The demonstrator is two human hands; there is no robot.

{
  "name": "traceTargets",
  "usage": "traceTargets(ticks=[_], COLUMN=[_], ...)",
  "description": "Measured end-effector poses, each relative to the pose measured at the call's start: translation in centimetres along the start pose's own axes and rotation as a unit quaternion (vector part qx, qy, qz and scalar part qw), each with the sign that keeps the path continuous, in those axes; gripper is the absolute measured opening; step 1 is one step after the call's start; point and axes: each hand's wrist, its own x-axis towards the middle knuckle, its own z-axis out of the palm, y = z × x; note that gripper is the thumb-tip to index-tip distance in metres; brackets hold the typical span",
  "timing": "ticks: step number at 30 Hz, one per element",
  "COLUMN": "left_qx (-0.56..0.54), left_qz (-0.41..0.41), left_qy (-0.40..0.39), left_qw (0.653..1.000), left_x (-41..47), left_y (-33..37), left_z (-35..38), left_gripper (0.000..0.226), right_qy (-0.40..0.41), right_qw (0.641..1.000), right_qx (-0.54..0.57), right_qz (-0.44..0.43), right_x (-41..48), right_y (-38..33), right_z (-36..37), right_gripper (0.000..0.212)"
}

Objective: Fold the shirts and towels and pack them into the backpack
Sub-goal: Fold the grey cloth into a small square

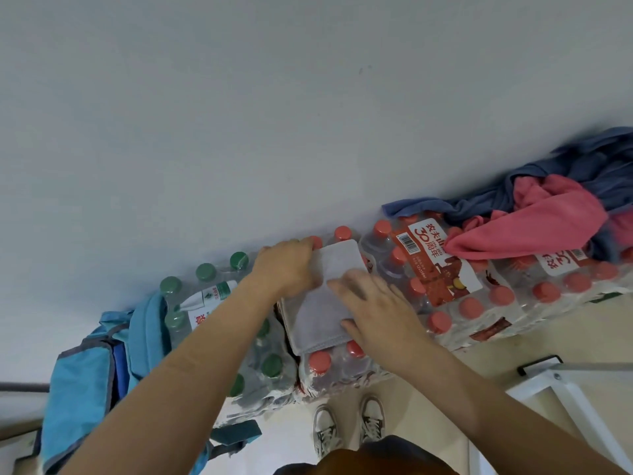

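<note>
Your right hand (376, 310) lies flat on the half-folded towel (322, 303) atop the bottles (459, 299); your left hand (287, 265) meets its edge, grip unclear. The pile (548, 214) is unfolded, the backpack (85, 389) unpacked: you're early on.

The wall (274, 114) blocks the far side, heaped cloths (534, 214) crowd the right, the backpack (82, 382) the left.

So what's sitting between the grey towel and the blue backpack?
In the head view, a wrapped pack of green-capped bottles lies between the grey towel and the blue backpack.
</note>
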Motion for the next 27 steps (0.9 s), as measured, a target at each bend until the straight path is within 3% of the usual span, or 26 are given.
traceTargets(ticks=[2,5,10,13,15,17,19,20,22,25,27], left_qx=[0.002,0.033,0.110,0.108,0.097,0.102,0.113,0.113,0.102,0.095,0.099], left_qz=[0.001,0.009,0.041,0.074,0.076,0.076,0.087,0.094,0.127,0.187,0.227], left_qy=[-0.026,-0.005,0.129,0.212,0.227,0.237,0.256,0.258,0.255,0.273,0.290], left_qw=[1.000,0.999,0.985,0.968,0.966,0.963,0.956,0.955,0.953,0.939,0.925], left_x=[0.5,0.1,-0.7,-1.3,-2.0,-2.9,-3.9,-4.3,-4.7,-5.2,-5.5], left_y=[0.0,0.2,0.5,0.5,0.6,0.9,1.1,1.0,0.5,-0.3,-0.9], left_z=[-0.2,-0.2,0.2,0.8,0.9,1.5,2.3,2.7,3.7,4.1,4.6], left_gripper=[0.044,0.041,0.037,0.038,0.044,0.047,0.040,0.038,0.042,0.050,0.053], right_qy=[-0.009,0.000,-0.015,-0.062,-0.120,-0.113,-0.095,-0.096,-0.102,-0.099,-0.062], right_qw=[1.000,0.999,1.000,0.989,0.934,0.835,0.725,0.691,0.673,0.690,0.706], right_qx=[-0.012,-0.031,-0.017,0.132,0.306,0.483,0.613,0.647,0.667,0.646,0.620], right_qz=[-0.021,-0.032,-0.021,0.029,0.142,0.239,0.298,0.308,0.302,0.312,0.336], right_x=[0.3,-0.2,0.1,1.6,2.8,3.5,4.0,4.1,4.4,4.6,4.3], right_y=[-0.6,-0.9,-0.5,0.1,1.2,2.3,3.0,3.3,3.5,3.2,2.6], right_z=[0.3,1.2,1.3,-0.2,-1.6,-2.6,-3.3,-3.6,-4.3,-4.2,-3.4], right_gripper=[0.074,0.057,0.051,0.034,0.022,0.012,0.022,0.030,0.038,0.040,0.029])
